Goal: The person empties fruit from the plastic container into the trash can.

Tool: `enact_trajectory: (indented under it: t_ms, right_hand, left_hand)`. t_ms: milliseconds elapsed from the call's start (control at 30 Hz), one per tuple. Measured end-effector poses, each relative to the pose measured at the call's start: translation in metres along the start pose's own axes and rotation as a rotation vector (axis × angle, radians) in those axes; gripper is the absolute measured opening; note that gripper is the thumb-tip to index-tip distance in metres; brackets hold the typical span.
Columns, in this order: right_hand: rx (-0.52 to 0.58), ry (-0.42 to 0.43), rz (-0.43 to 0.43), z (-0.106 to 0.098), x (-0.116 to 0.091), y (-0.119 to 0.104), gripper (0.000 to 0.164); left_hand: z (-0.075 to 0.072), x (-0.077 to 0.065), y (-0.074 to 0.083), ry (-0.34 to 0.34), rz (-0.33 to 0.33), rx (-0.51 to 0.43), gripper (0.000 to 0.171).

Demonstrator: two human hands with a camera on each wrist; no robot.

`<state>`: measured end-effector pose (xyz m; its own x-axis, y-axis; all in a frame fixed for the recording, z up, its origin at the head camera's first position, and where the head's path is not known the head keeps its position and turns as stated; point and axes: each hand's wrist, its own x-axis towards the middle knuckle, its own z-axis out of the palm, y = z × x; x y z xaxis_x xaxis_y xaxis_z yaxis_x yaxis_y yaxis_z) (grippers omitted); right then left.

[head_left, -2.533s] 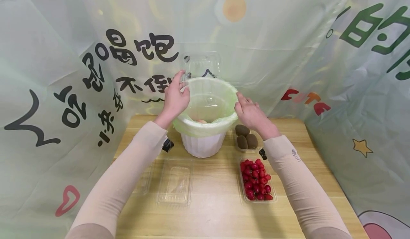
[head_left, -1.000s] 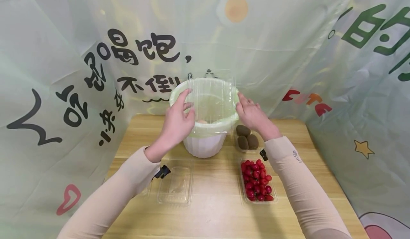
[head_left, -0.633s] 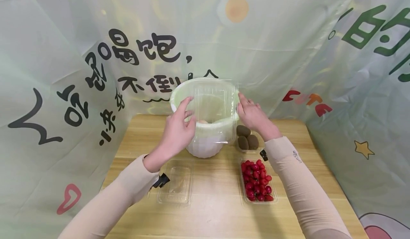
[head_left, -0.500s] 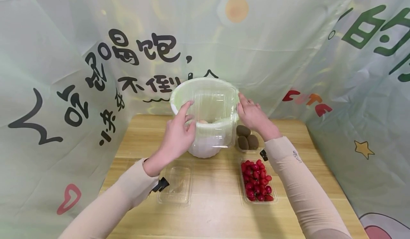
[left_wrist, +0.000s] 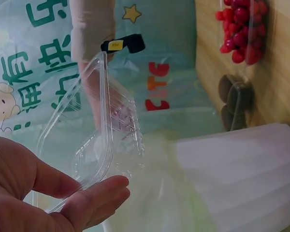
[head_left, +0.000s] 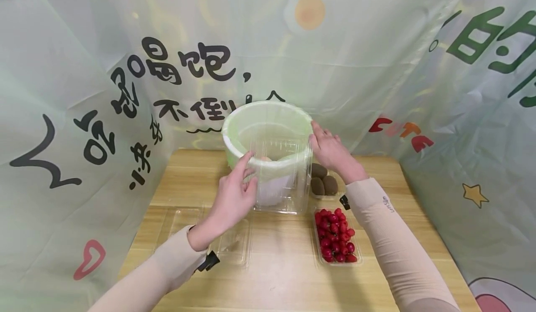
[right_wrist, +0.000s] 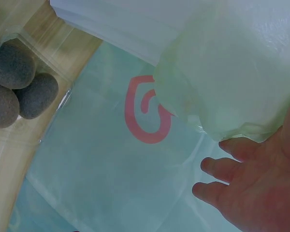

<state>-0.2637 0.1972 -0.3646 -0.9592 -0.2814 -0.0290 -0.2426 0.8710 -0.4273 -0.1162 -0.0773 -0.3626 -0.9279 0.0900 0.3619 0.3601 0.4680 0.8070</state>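
Note:
My left hand (head_left: 230,198) pinches the left edge of a clear plastic fruit box (head_left: 282,189) between thumb and fingers. The see-through box hangs tilted in front of a white bin (head_left: 268,105) lined with a pale green bag, and nothing shows inside it. In the left wrist view its rim and ribbed wall rise above the fingertips. My right hand (head_left: 331,149) rests at the bin's right rim. The right wrist view has its fingers fairly straight and spread, one touching the bag (right_wrist: 241,96). A peach-coloured round thing partly shows low inside the bin.
Behind my right wrist, several kiwis (head_left: 330,185) sit in a clear tray. A clear box of small red fruits (head_left: 335,237) stands nearer on the wooden table (head_left: 284,275). Clear containers (head_left: 238,244) lie at left, partly behind my left arm. Printed cloth walls (head_left: 356,70) enclose the table.
My left hand has brought the clear box from above and behind the bin down to its front, toward me. The right hand stays at the rim. A container at left has come into view.

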Motion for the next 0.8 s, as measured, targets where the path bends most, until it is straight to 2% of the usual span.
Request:
enact_trajectory:
  t_ms: [200,367,700,800]
  right_hand:
    - [0.002,-0.003,0.000,0.000,0.001,0.000,0.068]
    - [-0.002,0.001,-0.007,0.000,0.001,0.000,0.068]
    - [-0.007,0.003,-0.002,0.001,0.001,0.001,0.068]
    - [-0.001,0.001,0.000,0.000,0.000,0.000,0.068]
  left_hand:
    - [0.005,-0.012,-0.008,0.023,0.031,0.008,0.060]
    - [0.011,-0.023,-0.015,0.018,0.052,-0.022,0.060]
    - [0.025,-0.049,-0.029,-0.001,0.040,-0.021,0.063]
    - [0.030,-0.058,-0.033,-0.025,0.013,-0.054,0.063]
